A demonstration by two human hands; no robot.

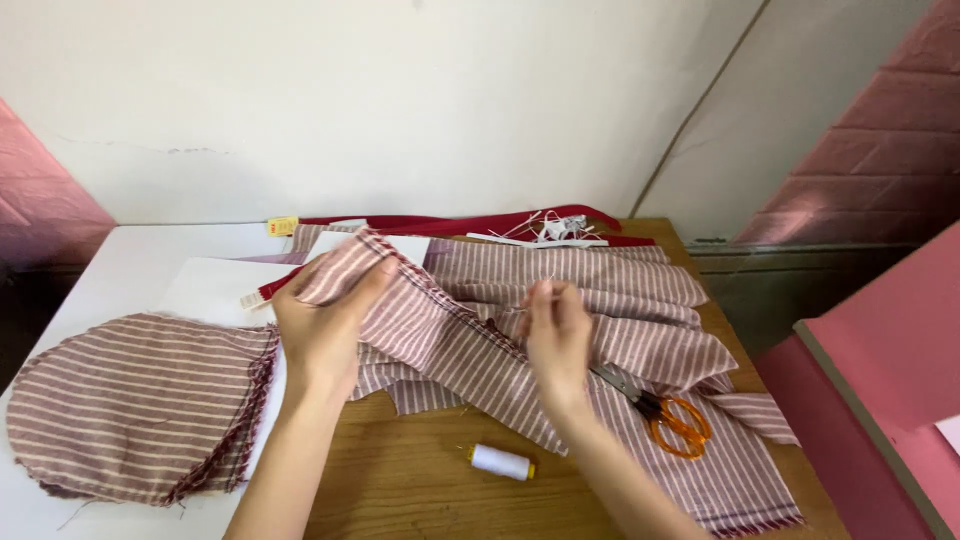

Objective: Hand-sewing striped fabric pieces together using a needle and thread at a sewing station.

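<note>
White plaster wall and pink panels close in behind the wooden tabletop (420, 480) where we work. Our left hand (325, 325) is closed over a folded edge of the red-and-white striped cotton fabric piece (440, 330), thumb on top, lifting it off the table; our right hand (555, 335) pinches its fingertips together just above the same cloth, on its seam line, apparently around a thread or needle too fine for us to make out. The cloth runs from the left hand across the table and down to the near right corner. On it, just right of our right hand, lie orange-handled scissors (665, 415). A small white thread spool (500, 462) lies on bare wood below the hands. A stack of rounded striped cut pieces (140, 405) rests well to the left on white paper (215, 290), and a dark red strip of cloth (450, 224) lies along the far edge. We judge the loose folds could snag whatever the right hand pinches, and a tug on the fabric could drag the scissors off.
</note>
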